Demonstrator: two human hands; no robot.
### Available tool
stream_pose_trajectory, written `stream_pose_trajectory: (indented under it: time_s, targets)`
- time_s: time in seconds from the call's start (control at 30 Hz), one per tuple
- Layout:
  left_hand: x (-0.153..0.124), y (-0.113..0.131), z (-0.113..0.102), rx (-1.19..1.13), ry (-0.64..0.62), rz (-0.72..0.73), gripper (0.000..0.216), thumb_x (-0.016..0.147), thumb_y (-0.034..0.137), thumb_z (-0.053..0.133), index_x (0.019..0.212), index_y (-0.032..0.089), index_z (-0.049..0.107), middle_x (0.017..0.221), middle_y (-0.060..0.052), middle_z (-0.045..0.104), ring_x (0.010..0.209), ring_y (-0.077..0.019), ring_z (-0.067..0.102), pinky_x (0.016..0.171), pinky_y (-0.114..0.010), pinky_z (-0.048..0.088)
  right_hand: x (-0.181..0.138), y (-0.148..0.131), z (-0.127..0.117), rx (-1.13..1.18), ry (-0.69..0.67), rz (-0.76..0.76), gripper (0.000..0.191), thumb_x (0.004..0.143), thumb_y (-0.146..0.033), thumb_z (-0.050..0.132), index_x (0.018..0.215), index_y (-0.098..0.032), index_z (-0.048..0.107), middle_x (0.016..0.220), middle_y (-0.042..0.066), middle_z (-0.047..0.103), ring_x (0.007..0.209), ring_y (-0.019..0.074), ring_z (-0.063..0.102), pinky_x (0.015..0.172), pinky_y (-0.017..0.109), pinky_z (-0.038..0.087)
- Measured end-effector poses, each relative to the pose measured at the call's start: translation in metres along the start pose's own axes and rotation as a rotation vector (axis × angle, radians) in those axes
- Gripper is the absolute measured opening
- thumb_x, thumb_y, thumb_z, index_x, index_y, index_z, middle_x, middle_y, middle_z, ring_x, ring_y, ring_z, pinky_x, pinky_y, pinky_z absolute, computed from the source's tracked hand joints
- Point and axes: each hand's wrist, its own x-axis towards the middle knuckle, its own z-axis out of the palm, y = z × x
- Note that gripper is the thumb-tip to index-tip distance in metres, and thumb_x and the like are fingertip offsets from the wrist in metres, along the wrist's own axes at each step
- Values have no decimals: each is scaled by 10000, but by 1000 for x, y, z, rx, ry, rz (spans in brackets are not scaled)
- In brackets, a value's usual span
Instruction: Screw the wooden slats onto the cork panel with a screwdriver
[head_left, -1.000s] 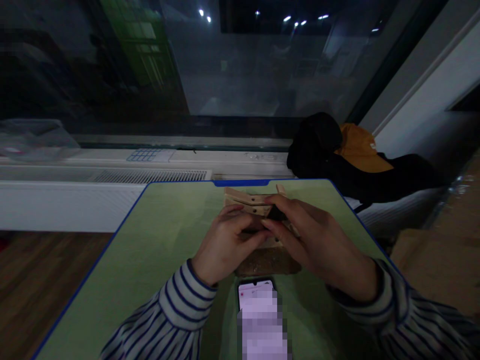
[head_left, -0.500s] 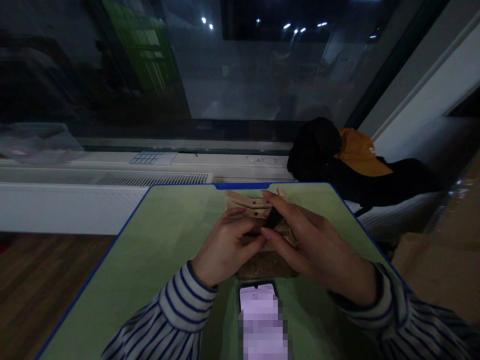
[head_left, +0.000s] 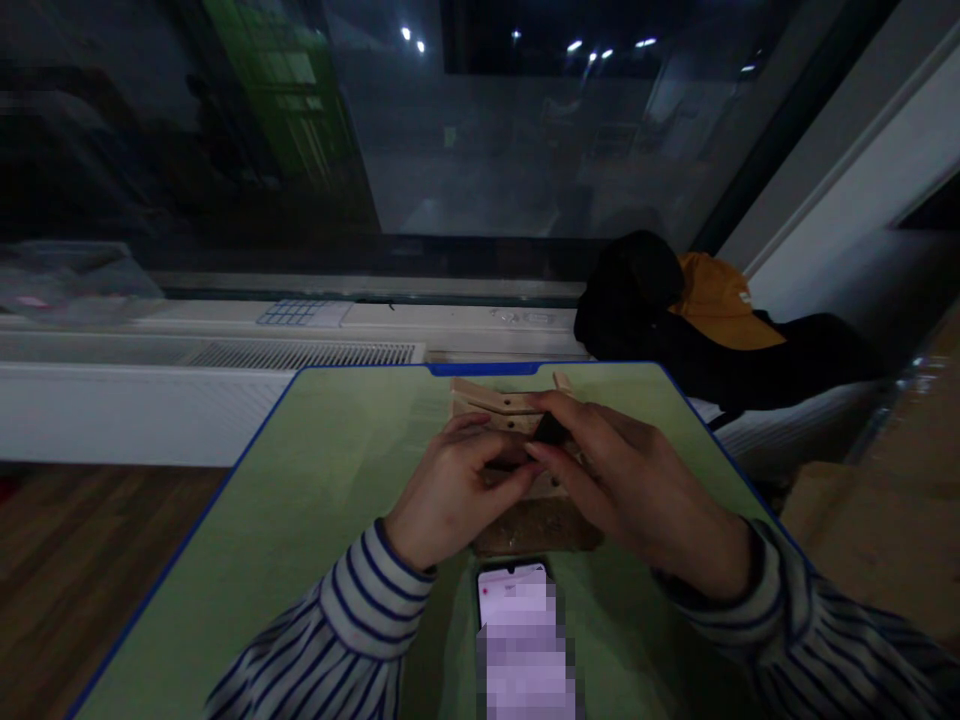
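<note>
My right hand pinches a small black piece between thumb and fingers. Right against it is my left hand, its thumb and fingers closed together at the near end of that piece. What the left fingertips grip is too dark and covered to make out. Just beyond and beneath both hands lie pale wooden parts with small round holes, partly hidden by the fingers. A brown block with a shiny surface rests below the hands, on their near side.
A phone with a lit screen lies on the green table with a blue edge. Behind stand a radiator and a windowsill. An orange cap and dark clothing are at the right, above a cardboard box.
My right index finger and thumb have shifted slightly on the black piece, and its angle has changed a little. My left hand stays nearly in place.
</note>
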Motion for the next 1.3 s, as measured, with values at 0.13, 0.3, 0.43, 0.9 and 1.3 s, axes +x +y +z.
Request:
stream_pose_trajectory:
  time_s: [0.13,0.3,0.43,0.9,1.3]
  targets:
    - [0,0,1,24,36,-13,21,766,202,627,768,187,642,778,8,723,810,-172,654,957,-375,412,0,0,0,-28,16,-9,283,903,-215,455,1182,-180,421,1019,82,645,902,190,621,782,345,522]
    - [0,-1,2,28,25,9,59,788,190,611,732,192,630,727,23,710,735,-147,649,967,-375,400,-1,-1,1,-54,51,-5,294,906,-251,454,1191,-182,425,1006,85,647,889,197,625,770,354,525]
    - [1,-1,0,30,9,14,75,787,174,614,713,183,624,718,18,701,751,-151,646,968,-381,395,-2,0,1,-1,48,-9,419,889,-262,485,1283,-172,371,1098,91,621,967,190,603,837,349,508]
    - [1,-1,-1,-22,-45,38,82,803,154,589,826,205,649,805,20,718,835,-156,647,990,-394,366,0,2,0,29,76,-95,301,914,-202,440,1215,-192,426,1131,84,618,1015,172,587,850,341,509]
    - [-1,-2,0,-2,4,-35,92,769,194,628,856,210,655,865,-8,723,911,-188,646,956,-380,426,3,0,2,-4,88,-75,259,903,-199,461,1162,-191,465,1040,78,636,948,175,602,841,338,507]
